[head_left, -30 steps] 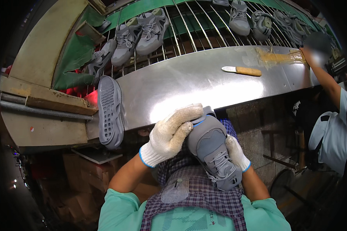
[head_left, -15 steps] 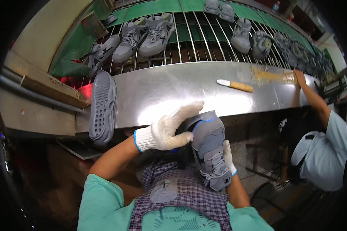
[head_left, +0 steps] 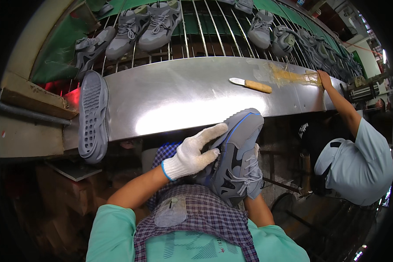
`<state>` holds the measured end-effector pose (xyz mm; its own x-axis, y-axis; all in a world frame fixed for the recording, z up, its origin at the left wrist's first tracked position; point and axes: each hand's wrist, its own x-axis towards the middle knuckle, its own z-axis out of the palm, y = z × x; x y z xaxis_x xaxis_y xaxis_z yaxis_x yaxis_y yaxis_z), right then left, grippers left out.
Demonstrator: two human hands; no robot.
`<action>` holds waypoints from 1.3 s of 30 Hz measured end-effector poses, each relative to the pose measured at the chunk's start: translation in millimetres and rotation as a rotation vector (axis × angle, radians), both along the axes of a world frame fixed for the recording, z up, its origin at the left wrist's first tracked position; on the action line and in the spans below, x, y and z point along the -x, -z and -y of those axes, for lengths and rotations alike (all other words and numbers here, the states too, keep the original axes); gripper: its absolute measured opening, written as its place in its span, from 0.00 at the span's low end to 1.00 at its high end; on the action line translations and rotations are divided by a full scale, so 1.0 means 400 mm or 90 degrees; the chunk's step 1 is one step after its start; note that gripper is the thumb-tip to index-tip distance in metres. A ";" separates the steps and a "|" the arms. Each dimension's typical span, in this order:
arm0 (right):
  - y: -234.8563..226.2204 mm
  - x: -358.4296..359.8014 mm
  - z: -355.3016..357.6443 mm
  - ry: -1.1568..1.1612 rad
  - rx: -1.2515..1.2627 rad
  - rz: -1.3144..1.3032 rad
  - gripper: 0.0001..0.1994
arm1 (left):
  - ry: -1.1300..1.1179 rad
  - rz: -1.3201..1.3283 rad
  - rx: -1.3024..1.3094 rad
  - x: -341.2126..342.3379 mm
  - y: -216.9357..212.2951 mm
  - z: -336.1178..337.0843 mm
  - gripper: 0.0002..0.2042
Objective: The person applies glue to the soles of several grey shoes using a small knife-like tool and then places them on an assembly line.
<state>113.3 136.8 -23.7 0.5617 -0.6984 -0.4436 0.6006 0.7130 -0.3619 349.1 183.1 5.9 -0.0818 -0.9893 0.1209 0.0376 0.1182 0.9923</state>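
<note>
A grey sneaker [head_left: 242, 150] with pale laces and a blue line round its toe is held up in front of me, toe away from me and tilted to the right. My right hand [head_left: 257, 150], gloved, grips it from the right and beneath; the shoe hides most of that hand. On the other side my left hand [head_left: 192, 153], in a white knit glove with a blue cuff edge, has its thumb and forefinger stretched apart, their tips at the sole's edge. Its other fingers are hard to make out.
A loose grey sole [head_left: 93, 115] lies at the left end of the metal ledge [head_left: 174, 89]. A wooden-handled knife [head_left: 251, 85] rests farther right. Several grey sneakers [head_left: 157, 26] stand on the barred rack behind. At right, a co-worker's hand [head_left: 324, 79] touches the ledge.
The sneaker has turned, so more of its left side and sole edge shows. My left hand has lowered its raised fingers toward the sole. The whole view has shifted, moving the ledge leftward and up.
</note>
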 end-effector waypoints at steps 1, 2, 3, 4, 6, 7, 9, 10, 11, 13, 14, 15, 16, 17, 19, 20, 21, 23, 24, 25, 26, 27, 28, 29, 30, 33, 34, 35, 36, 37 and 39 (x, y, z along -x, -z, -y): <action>0.005 -0.002 -0.005 0.008 0.016 -0.016 0.35 | -0.007 0.001 0.006 0.002 -0.006 -0.001 0.33; 0.007 -0.002 -0.006 0.015 0.034 -0.033 0.33 | -0.014 0.001 0.013 0.004 -0.012 -0.001 0.33; -0.001 0.009 -0.012 0.020 0.024 -0.047 0.32 | -0.007 0.009 0.006 0.008 -0.017 -0.001 0.33; -0.014 0.011 -0.016 0.025 0.013 -0.060 0.31 | 0.000 0.016 0.000 0.012 -0.022 -0.001 0.34; 0.013 0.029 -0.019 0.028 0.013 -0.046 0.31 | 0.007 0.029 -0.005 0.016 -0.020 -0.001 0.34; 0.018 0.033 -0.018 0.028 0.014 -0.040 0.30 | 0.007 0.034 -0.002 0.017 -0.011 0.002 0.35; 0.024 0.040 -0.030 0.037 0.040 -0.082 0.30 | 0.005 0.027 -0.009 0.022 -0.002 0.003 0.35; 0.024 0.037 -0.035 0.045 0.047 -0.097 0.30 | 0.005 0.016 -0.018 0.025 0.001 0.003 0.36; 0.023 0.034 -0.037 0.053 0.054 -0.111 0.30 | 0.004 0.005 -0.028 0.027 0.004 0.003 0.36; 0.017 0.026 -0.040 0.066 0.050 -0.106 0.30 | 0.004 -0.005 -0.029 0.030 0.005 0.003 0.36; 0.012 0.023 -0.040 0.069 0.045 -0.091 0.30 | 0.003 -0.009 -0.029 0.031 0.005 0.002 0.36; 0.008 0.020 -0.036 0.065 0.031 -0.053 0.30 | 0.002 -0.004 -0.033 0.033 0.004 0.000 0.37; 0.015 0.025 -0.034 0.061 0.029 -0.031 0.30 | 0.004 0.000 -0.036 0.035 0.005 0.001 0.37; 0.022 0.030 -0.033 0.057 0.027 -0.008 0.30 | 0.005 0.004 -0.040 0.037 0.005 0.001 0.38; 0.052 0.038 -0.030 0.057 0.048 -0.050 0.32 | 0.007 0.027 -0.037 0.040 0.000 -0.001 0.37; 0.050 0.032 -0.029 0.060 0.057 -0.100 0.34 | 0.008 0.039 -0.035 0.041 -0.001 -0.002 0.37; 0.049 0.023 -0.033 0.074 0.068 -0.209 0.37 | 0.004 0.045 -0.015 0.042 -0.001 -0.005 0.36; 0.028 0.008 -0.035 0.064 0.096 -0.337 0.41 | -0.005 0.060 0.026 0.042 0.000 -0.014 0.34; 0.021 0.008 -0.035 0.041 0.113 -0.357 0.41 | -0.018 0.061 0.040 0.045 0.006 -0.017 0.33; 0.010 0.008 -0.034 0.036 0.102 -0.315 0.40 | -0.030 0.061 0.056 0.049 0.013 -0.016 0.32; -0.001 0.007 -0.037 0.030 0.089 -0.274 0.38 | -0.043 0.062 0.071 0.054 0.017 -0.016 0.30; -0.014 0.007 -0.040 0.042 0.048 -0.170 0.35 | -0.048 0.055 0.056 0.060 0.018 -0.020 0.30; -0.020 0.007 -0.044 0.057 0.006 -0.065 0.32 | -0.049 0.049 0.041 0.066 0.011 -0.021 0.29; -0.020 0.006 -0.046 0.060 0.015 -0.071 0.33 | -0.051 0.043 0.026 0.073 0.005 -0.024 0.28; -0.020 0.005 -0.050 0.062 0.024 -0.078 0.33 | -0.078 0.072 0.040 0.083 -0.002 -0.029 0.28; -0.032 0.019 -0.063 0.043 0.036 -0.135 0.34 | -0.133 0.139 0.052 0.101 -0.012 -0.038 0.29; -0.047 0.003 -0.043 0.015 0.060 -0.197 0.38 | -0.155 0.142 0.046 0.095 -0.013 -0.031 0.30; -0.063 -0.008 -0.034 -0.015 0.075 -0.262 0.43 | -0.178 0.145 0.039 0.091 -0.012 -0.030 0.31; -0.079 -0.016 -0.039 -0.044 0.084 -0.327 0.47 | -0.201 0.147 0.033 0.089 -0.011 -0.029 0.32; -0.096 -0.025 -0.035 -0.047 0.108 -0.345 0.47 | -0.231 0.161 0.089 0.094 -0.010 -0.013 0.36; 0.025 0.008 -0.045 -0.015 0.096 -0.232 0.45 | -0.219 0.046 0.044 0.097 -0.072 0.008 0.30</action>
<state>110.1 154.8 -33.8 0.4027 -0.7594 -0.5111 0.3971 0.6480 -0.6499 310.2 180.0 34.7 0.2433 -0.9502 0.1949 -0.0865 0.1789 0.9801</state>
